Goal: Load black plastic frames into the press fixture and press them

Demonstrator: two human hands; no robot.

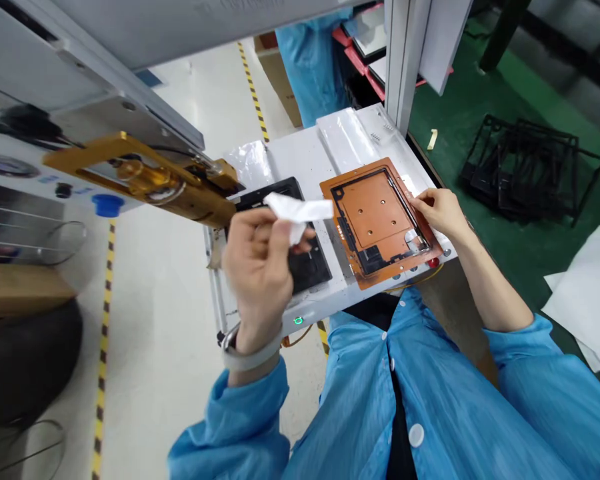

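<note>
- One white cloth [300, 208], pinched in left hand [257, 267], partly hiding black panel [309, 270], orange plate's [377, 220] 9 o'clock.
- Right hand [443, 215] touching plate's 3 o'clock edge; can't tell if gripping.
- Black frames [505, 190] 2 o'clock, white sheets [587, 300] 4, co-worker's coat [310, 73] 11.

- Left hand [257, 260]: near mid-view, toward nine o'clock, slightly blurred, the thumb [281, 237] pressed against the bent forefinger in a pinch.
- Left forearm [254, 378]: comes in from seven o'clock, raised toward twelve.
- Right hand [437, 210]: at three o'clock, fingers bent, tips pointing toward ten.
- Right forearm [490, 283]: bare, slanting from four o'clock toward eleven.
</note>
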